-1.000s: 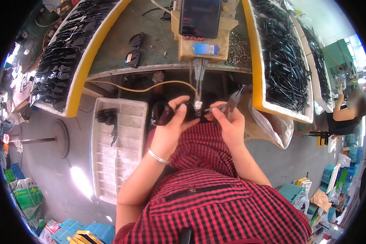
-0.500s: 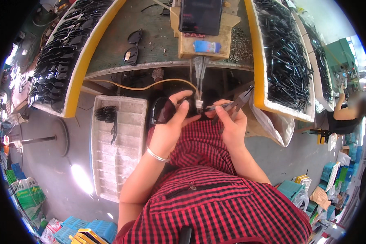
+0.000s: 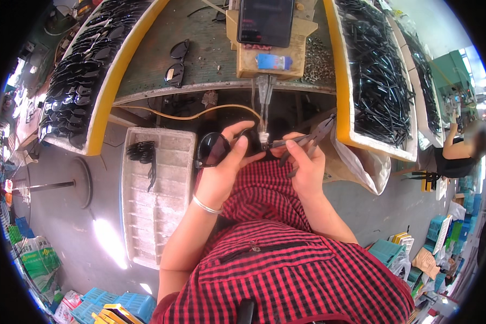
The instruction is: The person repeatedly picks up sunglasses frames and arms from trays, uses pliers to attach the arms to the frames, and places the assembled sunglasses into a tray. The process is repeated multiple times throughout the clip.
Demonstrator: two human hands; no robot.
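My left hand (image 3: pixel 228 156) grips the black sunglasses front (image 3: pixel 213 149), with one dark round lens to the left of my fingers. The fingers partly cover its other side, which is held against the tip of a narrow metal fixture (image 3: pixel 264 116) hanging from the bench edge. My right hand (image 3: pixel 306 162) is closed around pliers (image 3: pixel 323 129), their head pointing up and right and their handles below my fingers. Between that thumb and forefinger a thin dark piece (image 3: pixel 278 143), perhaps a temple arm, reaches to the fixture tip. The exact contact there is too small to tell.
Foam trays of sunglasses fronts (image 3: pixel 73 81) and black temple arms (image 3: pixel 378 81) flank the bench. Another pair of sunglasses (image 3: pixel 175 74) lies on the bench, left of a wooden block (image 3: pixel 248 60) under a phone (image 3: pixel 265 21). A white compartment tray (image 3: pixel 162 216) is beside my left arm.
The sunglasses front has turned slightly in my left hand, its lens now facing up more. My right hand and the pliers have shifted slightly left.
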